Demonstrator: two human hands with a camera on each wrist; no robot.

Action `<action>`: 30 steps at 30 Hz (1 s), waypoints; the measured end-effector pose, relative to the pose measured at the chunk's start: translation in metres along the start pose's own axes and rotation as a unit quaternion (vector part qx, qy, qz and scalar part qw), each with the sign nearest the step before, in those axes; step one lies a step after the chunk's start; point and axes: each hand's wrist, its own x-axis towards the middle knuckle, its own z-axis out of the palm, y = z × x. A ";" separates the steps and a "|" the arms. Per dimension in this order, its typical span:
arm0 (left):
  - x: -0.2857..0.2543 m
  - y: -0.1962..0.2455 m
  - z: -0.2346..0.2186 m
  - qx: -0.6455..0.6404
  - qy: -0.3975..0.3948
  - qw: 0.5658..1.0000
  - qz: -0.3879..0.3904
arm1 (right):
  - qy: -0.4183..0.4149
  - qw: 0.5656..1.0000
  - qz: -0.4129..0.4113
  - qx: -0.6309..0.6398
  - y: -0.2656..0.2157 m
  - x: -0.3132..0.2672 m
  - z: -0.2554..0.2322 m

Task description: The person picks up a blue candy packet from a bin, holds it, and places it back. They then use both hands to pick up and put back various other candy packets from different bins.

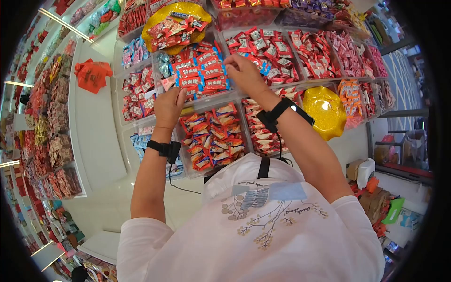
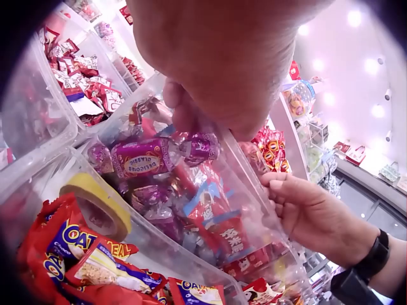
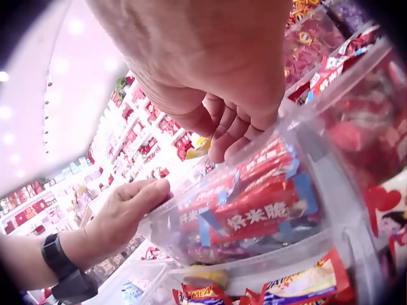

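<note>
Red-and-blue packets [image 1: 212, 70] lie in a see-through bin [image 3: 353, 236], laid mostly flat, with their printed faces up, in two rough columns. At the bin's rim, the left hand [image 1: 169, 109] is placed by the near left corner and the right hand [image 1: 248, 77] by the right side. The fingers of both hands are curled and close to the plastic; whether the rim is gripped or merely touched cannot be told, and no packet can be made out in either hand.

Purple twist-wrapped sweets [image 2: 141, 159] are seen lower down, beside and beneath the packets. Just in front, oat snacks [image 1: 213, 136] are heaped in their own bin, and a yellow ring [image 2: 105, 194] is lodged between the two. Beyond the packets, a gold dish [image 1: 150, 29] is piled with mixed sweets; a second gold dish [image 1: 324, 112] is set to the right.

As far as can be judged, much of the upper layer is already arranged: the columns are fairly even in the middle. Less order is shown at the edges, where a pale pink wrapper [image 1: 167, 82] is tilted near the left hand and other sweets are left uncovered. Some evening-out there seems to remain.
</note>
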 end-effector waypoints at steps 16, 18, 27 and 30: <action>-0.001 -0.002 0.008 0.042 0.039 0.998 0.032 | -0.055 0.893 0.061 -0.443 0.024 0.015 -0.080; -0.001 0.000 0.008 0.043 0.032 0.998 0.031 | -0.057 0.887 0.055 -0.455 0.023 0.014 -0.080; -0.001 0.005 0.002 0.009 0.034 0.999 0.008 | -0.039 0.976 0.071 -0.201 0.040 0.024 -0.097; -0.001 0.003 0.001 -0.064 0.043 0.997 -0.017 | -0.059 0.972 0.204 0.096 -0.005 0.015 -0.096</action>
